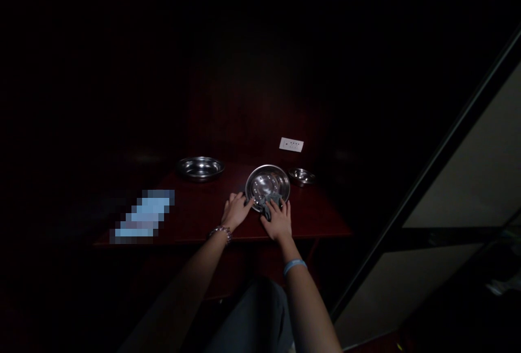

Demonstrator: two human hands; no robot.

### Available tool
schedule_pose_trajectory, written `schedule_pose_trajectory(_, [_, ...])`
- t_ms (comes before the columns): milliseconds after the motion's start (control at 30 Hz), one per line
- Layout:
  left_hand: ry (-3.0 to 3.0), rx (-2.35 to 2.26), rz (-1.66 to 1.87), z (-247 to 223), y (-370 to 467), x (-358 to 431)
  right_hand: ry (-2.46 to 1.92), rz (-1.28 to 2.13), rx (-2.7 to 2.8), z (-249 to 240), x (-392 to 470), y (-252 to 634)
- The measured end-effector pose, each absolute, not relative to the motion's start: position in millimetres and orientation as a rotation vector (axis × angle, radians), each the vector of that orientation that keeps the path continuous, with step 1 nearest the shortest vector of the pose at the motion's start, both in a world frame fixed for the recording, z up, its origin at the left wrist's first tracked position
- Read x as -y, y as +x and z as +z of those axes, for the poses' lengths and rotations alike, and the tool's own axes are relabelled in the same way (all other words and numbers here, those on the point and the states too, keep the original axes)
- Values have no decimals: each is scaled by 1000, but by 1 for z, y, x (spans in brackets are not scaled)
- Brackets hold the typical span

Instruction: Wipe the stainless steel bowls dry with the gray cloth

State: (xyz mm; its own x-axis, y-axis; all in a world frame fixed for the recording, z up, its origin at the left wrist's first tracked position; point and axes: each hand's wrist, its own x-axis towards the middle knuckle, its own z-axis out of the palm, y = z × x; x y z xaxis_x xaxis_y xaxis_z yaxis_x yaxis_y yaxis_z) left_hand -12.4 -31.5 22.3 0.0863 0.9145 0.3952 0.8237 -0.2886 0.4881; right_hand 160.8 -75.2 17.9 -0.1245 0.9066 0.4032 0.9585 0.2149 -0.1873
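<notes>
A shiny round metal bowl is tilted towards me on the dark red table, its inside showing small bright reflections. At its lower left rim is my left hand, thumb at the near edge and the other fingers partly hidden behind the bowl. My right hand presses a crumpled grey cloth against the bowl's near inner side, fingers spread over it. Part of the cloth hangs over the rim, below the fingers.
The dark red table has a wide metal bowl at back left and a smaller metal bowl at back right. A white power socket is on the back wall. A blurred bright rectangle lies left. A dark-framed pale panel slants at right.
</notes>
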Motion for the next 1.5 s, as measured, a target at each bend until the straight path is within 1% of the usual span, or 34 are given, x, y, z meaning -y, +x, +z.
schedule_pose_trajectory(233, [2112,-1829,1131,21,-14,29,-1723,-182,2072,19,77,160])
schedule_pose_trajectory(900, [2242,-1777,1035,24,-13,35,-1710,-168,2072,15,73,162])
schedule_pose_trajectory(1500, [2228,-1637,1135,21,-16,30,-1684,-153,2063,16,74,162])
